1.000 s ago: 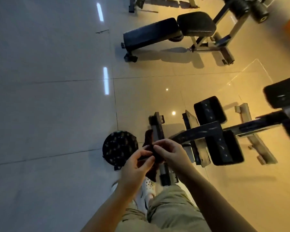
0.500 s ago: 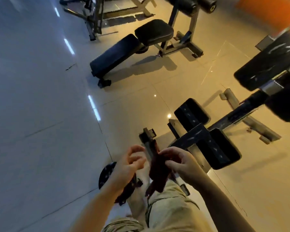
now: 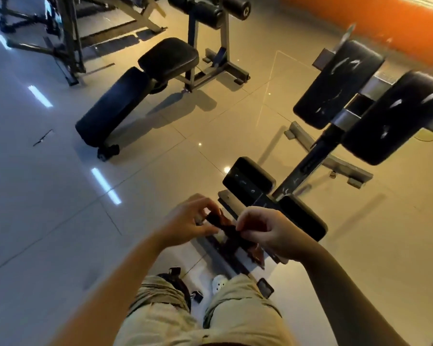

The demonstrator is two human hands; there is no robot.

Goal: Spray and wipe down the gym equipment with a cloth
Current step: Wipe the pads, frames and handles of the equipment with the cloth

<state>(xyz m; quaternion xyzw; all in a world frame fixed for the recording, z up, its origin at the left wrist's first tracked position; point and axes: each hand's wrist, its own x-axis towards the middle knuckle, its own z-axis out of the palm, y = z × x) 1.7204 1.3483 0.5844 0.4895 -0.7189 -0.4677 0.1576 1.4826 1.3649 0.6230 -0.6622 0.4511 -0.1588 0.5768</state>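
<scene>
1. Since half a second ago, both hands have drawn the dark cloth out sideways; it hung bunched from the right hand alone.
2. Now the left hand pinches one end and the right pinches the other, over the person's knees.
3. Limp and light, it likely handles best gripped by its edges or folded into a pad.
4. Just beyond stands the padded bench on the tiled floor.
</scene>
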